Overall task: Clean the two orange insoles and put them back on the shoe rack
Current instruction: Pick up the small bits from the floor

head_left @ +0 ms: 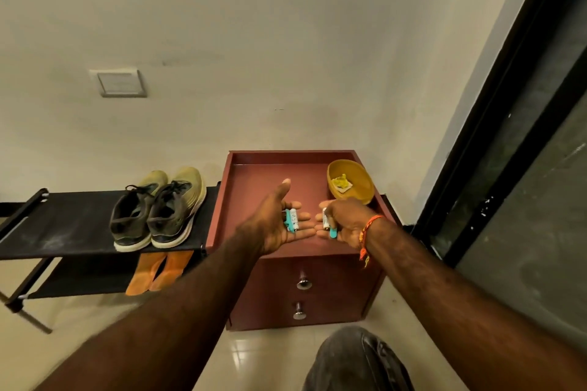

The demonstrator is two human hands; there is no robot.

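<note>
Two orange insoles [158, 271] lie side by side on the lower shelf of the black shoe rack [63, 225], their ends hanging over its front edge. Both hands hover above the red-brown cabinet, well to the right of the insoles. My left hand [279, 225] is palm up with straight fingers, and small teal and white pieces [292, 220] rest on it. My right hand [344, 222] has curled fingers that hold a similar teal and white piece [328, 223]. The two hands nearly touch at the fingertips.
A pair of olive and dark sneakers [158, 209] stands on the rack's top shelf. The red-brown cabinet [225, 200] has a raised rim and two drawer knobs. A yellow bowl [362, 190] sits at its back right. A dark door frame [495, 105] runs along the right.
</note>
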